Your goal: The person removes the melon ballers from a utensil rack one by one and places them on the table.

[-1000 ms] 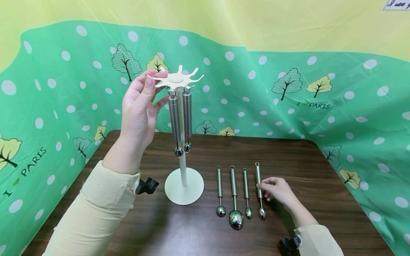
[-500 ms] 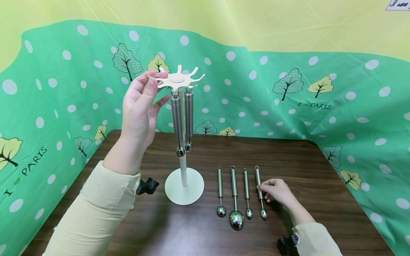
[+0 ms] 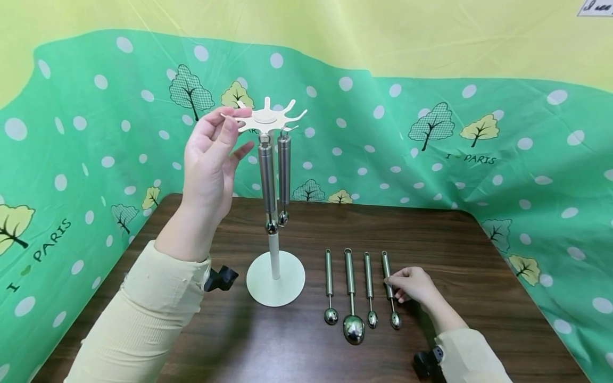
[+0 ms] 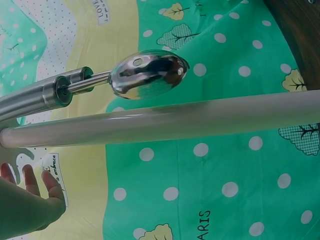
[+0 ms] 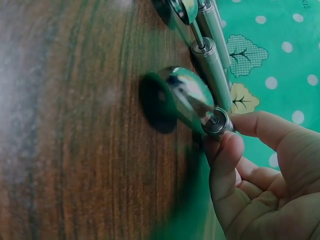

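While pinched, scoop between right hand fingers

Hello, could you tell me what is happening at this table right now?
A person's left hand holds a prong of the white hanging stand, where two steel scoops already hang. The right hand pinches the handle of the rightmost scoop, one of four lying in a row on the dark wooden table.

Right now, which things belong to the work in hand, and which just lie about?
In hand:
left hand pinching the rack
right hand pinching the rightmost scoop
two hung scoops

Lying about:
three other scoops
table
green cloth
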Demonstrator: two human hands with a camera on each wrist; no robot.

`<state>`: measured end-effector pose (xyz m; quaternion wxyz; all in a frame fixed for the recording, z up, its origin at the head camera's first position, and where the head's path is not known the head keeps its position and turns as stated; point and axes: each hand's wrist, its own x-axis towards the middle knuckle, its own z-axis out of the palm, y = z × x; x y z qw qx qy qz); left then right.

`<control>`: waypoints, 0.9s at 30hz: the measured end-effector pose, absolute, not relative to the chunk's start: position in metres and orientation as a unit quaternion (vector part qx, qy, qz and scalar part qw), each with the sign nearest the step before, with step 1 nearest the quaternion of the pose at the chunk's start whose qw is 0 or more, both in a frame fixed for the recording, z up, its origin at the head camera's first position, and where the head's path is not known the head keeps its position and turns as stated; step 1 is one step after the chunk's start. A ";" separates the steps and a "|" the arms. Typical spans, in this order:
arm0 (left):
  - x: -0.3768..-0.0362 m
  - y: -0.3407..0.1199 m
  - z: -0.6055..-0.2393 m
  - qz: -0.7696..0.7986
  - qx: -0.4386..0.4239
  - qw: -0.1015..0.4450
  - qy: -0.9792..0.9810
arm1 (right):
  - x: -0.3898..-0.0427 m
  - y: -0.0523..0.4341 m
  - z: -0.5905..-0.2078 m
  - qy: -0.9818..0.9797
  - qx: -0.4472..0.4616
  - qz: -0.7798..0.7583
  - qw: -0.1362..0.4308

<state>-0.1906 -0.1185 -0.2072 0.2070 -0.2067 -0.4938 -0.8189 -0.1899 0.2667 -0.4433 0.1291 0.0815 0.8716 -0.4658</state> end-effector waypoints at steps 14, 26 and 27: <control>-0.191 -0.119 -0.208 -0.814 -0.208 0.213 -0.499 | -0.195 0.261 -0.441 0.884 0.102 -0.437 0.129; -0.191 -0.119 -0.208 -0.813 -0.211 0.212 -0.500 | -0.193 0.259 -0.442 0.883 0.123 -0.435 0.123; -0.191 -0.119 -0.208 -0.812 -0.211 0.213 -0.501 | -0.194 0.259 -0.442 0.884 0.120 -0.435 0.122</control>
